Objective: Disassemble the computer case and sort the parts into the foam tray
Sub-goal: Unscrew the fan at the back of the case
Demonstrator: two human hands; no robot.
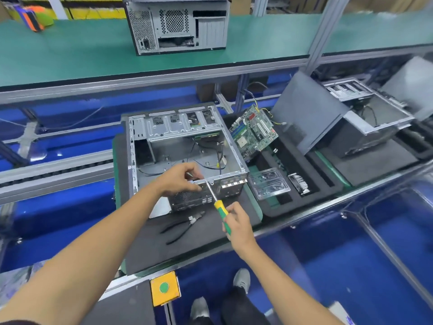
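An open grey computer case lies on a dark mat at the centre. My left hand grips the case's near rear edge, fingers curled over the rim. My right hand holds a yellow-green screwdriver; its shaft points up-left, with the tip at the case's rear panel beside my left fingers. To the right is the black foam tray, with a green motherboard leaning in it, a clear plastic part and a small metal part.
Black pliers lie on the mat in front of the case. A second case sits at the right, another case on the green upper shelf. A yellow box with a green button is at the near edge.
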